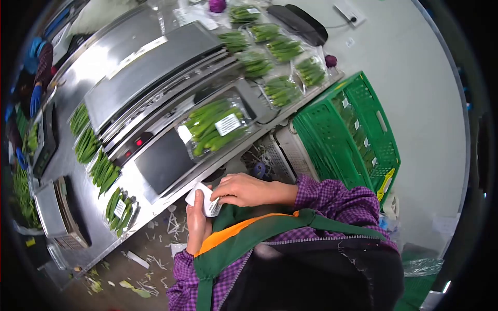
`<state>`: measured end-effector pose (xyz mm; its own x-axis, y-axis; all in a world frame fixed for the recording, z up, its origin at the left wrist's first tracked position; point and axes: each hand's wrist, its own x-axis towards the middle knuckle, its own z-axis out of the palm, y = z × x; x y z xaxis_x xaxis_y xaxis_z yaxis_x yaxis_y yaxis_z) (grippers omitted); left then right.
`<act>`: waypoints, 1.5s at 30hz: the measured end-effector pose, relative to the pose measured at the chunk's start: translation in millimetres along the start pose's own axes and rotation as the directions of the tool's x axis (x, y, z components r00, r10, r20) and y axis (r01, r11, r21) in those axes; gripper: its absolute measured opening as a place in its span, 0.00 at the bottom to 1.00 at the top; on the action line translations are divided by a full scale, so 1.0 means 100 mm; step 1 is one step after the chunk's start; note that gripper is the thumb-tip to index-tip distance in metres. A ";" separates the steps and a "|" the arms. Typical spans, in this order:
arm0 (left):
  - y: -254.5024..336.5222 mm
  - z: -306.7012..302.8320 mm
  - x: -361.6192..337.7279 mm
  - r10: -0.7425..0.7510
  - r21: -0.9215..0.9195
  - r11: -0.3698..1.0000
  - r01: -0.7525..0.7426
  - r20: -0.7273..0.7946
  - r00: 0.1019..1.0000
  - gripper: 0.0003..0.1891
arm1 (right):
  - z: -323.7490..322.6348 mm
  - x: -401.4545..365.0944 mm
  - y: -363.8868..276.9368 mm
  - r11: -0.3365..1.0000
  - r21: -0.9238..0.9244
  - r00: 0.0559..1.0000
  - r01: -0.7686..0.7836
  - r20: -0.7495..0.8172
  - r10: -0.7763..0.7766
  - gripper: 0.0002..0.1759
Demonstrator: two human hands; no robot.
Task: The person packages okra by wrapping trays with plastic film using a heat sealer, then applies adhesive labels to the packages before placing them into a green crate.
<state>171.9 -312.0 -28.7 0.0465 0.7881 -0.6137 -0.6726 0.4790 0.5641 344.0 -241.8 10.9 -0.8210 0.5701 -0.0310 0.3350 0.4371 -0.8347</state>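
Observation:
Close to my apron, my left hand (pixel 197 220) is closed round a white roll of labels (pixel 208 199), thumb on its face. The fingers of my right hand (pixel 241 190) are bent and pressed against the roll's right side. Beyond my hands, a clear-wrapped pack of green pods (pixel 212 127) with white labels lies on the metal machine at the table edge. A dark flat plate (pixel 164 160) is left of that pack.
Several wrapped green packs (pixel 282 90) lie at the table's far end. A green crate (pixel 358 129) holding packs stands at right. Bunches of pods (pixel 104 173) and a box (pixel 59 212) are at left. Blue-gloved hands (pixel 35 101) of other people show at far left.

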 end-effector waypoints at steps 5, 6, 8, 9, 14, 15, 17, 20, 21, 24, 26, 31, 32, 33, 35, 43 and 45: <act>-0.38 1.13 0.30 -0.029 0.252 0.967 -0.018 0.181 0.983 0.18 | -0.63 -0.92 0.29 0.987 0.104 0.956 -0.121 -0.256 0.145 0.14; -0.48 1.40 0.34 -0.034 0.269 0.963 -0.025 0.211 0.977 0.18 | -0.76 -1.11 0.35 0.987 0.105 0.931 -0.118 -0.335 0.147 0.13; -0.65 1.86 0.44 -0.005 0.320 0.944 -0.077 0.247 0.969 0.18 | -1.04 -1.45 0.49 0.994 0.060 0.887 -0.087 -0.449 0.105 0.11; -0.74 2.03 0.51 -0.016 0.316 0.946 -0.069 0.257 0.966 0.18 | -1.17 -1.59 0.54 0.992 0.066 0.871 -0.111 -0.473 0.130 0.11; -1.07 2.62 0.73 0.090 0.217 0.967 -0.130 0.188 0.978 0.18 | -1.65 -1.99 0.78 0.992 0.104 0.845 -0.067 -0.524 0.112 0.09; -1.06 2.63 0.79 0.097 0.193 0.974 -0.122 0.133 0.986 0.17 | -1.74 -1.96 0.82 0.998 0.058 0.812 0.007 -0.583 0.028 0.08; -1.06 2.53 1.00 0.180 0.060 0.981 -0.183 0.043 0.983 0.15 | -2.05 -1.98 0.87 0.958 0.286 0.807 -0.026 -0.560 0.189 0.05; -0.87 2.41 1.11 0.117 0.032 0.993 -0.116 -0.043 0.992 0.16 | -2.61 -1.84 1.21 0.804 0.590 0.695 -0.073 -0.548 0.465 0.04; -0.81 2.43 1.09 0.033 0.050 0.998 -0.032 -0.016 0.999 0.17 | -2.81 -1.76 1.39 0.769 0.604 0.688 -0.209 -0.468 0.555 0.05; -0.74 2.31 1.09 -0.247 0.071 0.968 0.240 0.125 0.961 0.19 | -3.15 -1.55 2.06 0.667 0.576 0.641 -0.472 -0.296 0.708 0.07; -0.67 2.36 1.06 -0.391 0.053 0.920 0.389 0.214 0.895 0.19 | -3.23 -1.38 2.41 0.626 0.537 0.594 -0.565 -0.263 0.761 0.07; -0.56 2.26 1.02 -0.459 0.119 0.888 0.443 0.235 0.857 0.24 | -3.08 -1.17 2.99 0.520 0.502 0.509 -0.691 -0.173 0.843 0.07; -0.49 2.29 0.98 -0.432 0.103 0.901 0.421 0.280 0.857 0.25 | -3.04 -1.15 3.07 0.545 0.393 0.515 -0.741 -0.188 0.836 0.08; -0.45 2.30 0.96 -0.402 0.087 0.914 0.397 0.324 0.856 0.26 | -3.00 -1.14 3.14 0.562 0.279 0.525 -0.778 -0.202 0.827 0.09; -0.49 2.18 0.99 -0.317 0.186 0.948 0.260 0.440 0.840 0.26 | -2.99 -1.15 3.18 0.643 0.055 0.608 -0.764 -0.273 0.746 0.11; -0.73 2.28 1.15 -0.235 0.511 0.852 0.111 0.184 0.954 0.18 | -2.98 -1.18 3.19 0.767 -0.477 0.898 -0.429 -0.130 0.421 0.14; -0.69 2.50 1.20 -0.113 0.254 0.962 0.098 0.044 0.993 0.17 | -3.08 -1.10 3.12 0.780 -0.492 0.916 -0.387 -0.111 0.385 0.14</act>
<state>409.1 -153.8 -3.2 0.1542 0.7453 -0.6487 -0.4547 0.6364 0.6231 680.8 46.0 -77.1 -0.5720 0.7678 -0.2884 0.8065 0.4624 -0.3686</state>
